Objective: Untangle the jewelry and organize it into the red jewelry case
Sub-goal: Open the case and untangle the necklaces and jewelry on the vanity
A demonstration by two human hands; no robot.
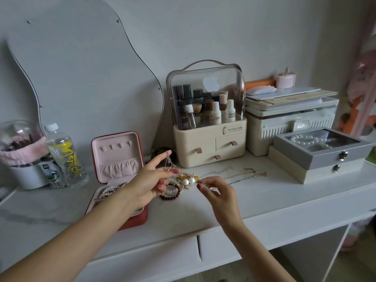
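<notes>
Her left hand (151,181) is raised just above the tabletop, palm turned up, thumb and fingertips pinching a thin silver chain (169,162) that dangles from between them. The right hand (216,193) hovers close beside it, fingers curled in, pinching something fine at the edge of the jewelry pile (181,185); what exactly it pinches is too small to make out.

The pile sits on the white dresser top (264,202) between the two hands: two large pearls, gold bits, a dark red bead bracelet (170,195) and pale beads, all knotted together. Thin gold and silver necklaces (244,176) trail off to the right of it.

Just left of the left hand stands the red jewelry case (118,178), lid up, pink lining showing, with pearly pieces already lying in its tray; the left forearm crosses over its near corner.

Behind the pile stands a cream cosmetics organizer (209,127) with a clear dome over bottles. To the right, a grey glass-lidded box (323,148) holding pearls sits on a cream box. At far left stand a water bottle (65,155) and a wavy mirror (81,68) against the wall.
</notes>
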